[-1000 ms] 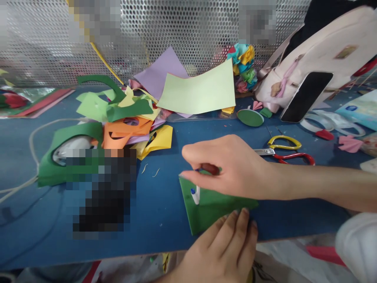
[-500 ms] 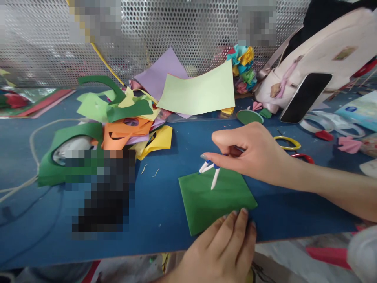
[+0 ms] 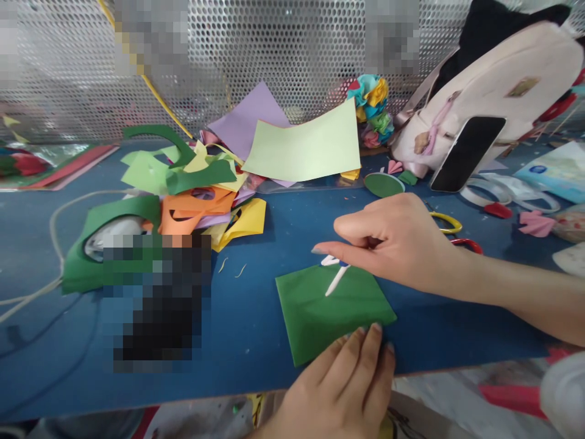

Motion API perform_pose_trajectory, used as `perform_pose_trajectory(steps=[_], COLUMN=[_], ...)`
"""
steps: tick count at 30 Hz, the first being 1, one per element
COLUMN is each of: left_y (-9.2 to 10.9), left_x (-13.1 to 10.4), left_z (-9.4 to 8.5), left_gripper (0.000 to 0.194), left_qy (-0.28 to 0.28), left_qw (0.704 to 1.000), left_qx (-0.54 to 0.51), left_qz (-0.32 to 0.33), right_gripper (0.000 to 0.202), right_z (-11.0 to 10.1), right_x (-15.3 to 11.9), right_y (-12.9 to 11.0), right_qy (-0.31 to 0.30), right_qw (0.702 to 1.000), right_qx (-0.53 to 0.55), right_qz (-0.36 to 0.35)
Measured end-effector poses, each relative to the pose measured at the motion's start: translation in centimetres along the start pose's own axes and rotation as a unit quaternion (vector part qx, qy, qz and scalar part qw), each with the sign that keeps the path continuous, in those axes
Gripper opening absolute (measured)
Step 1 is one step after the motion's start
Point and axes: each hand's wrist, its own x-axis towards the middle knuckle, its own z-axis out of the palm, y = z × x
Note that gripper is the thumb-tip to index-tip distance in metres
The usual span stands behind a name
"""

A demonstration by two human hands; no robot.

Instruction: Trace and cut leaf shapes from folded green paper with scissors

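A green paper square (image 3: 320, 311) lies on the blue table near its front edge. My left hand (image 3: 342, 384) rests flat on the paper's lower right edge, fingers stretched out side by side. Above the paper's far side, my right hand (image 3: 388, 244) is closed in a pinch round a white and blue compass (image 3: 337, 280). One white leg of the compass points down to the middle of the paper; its top is hidden by my fingers.
Cut paper scraps (image 3: 198, 207) are heaped at the left behind a pixelated dark area. Pale green paper (image 3: 306, 146) stands at the back. Scissors (image 3: 448, 223), tape rolls (image 3: 487, 190), a phone (image 3: 468, 152) and a pink bag (image 3: 516, 79) are on the right.
My right hand has turned and shifted slightly to the right, and the compass leans over more. My left hand stays on the paper. The whole view has shifted slightly.
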Motion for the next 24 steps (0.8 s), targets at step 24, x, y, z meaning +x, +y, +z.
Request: perform_pose_trajectory(steps=[24], left_y=[0.0], left_x=[-0.3], left_z=[0.4], left_gripper=[0.041], left_qy=[0.008], left_qw=[1.0], left_qx=[0.004], left_qz=[0.011], right_gripper=[0.02], right_z=[-0.1], right_x=[-1.3], right_y=[-0.7], right_qy=[-0.08], right_qw=[0.99], right_qx=[0.104], right_qz=[0.049])
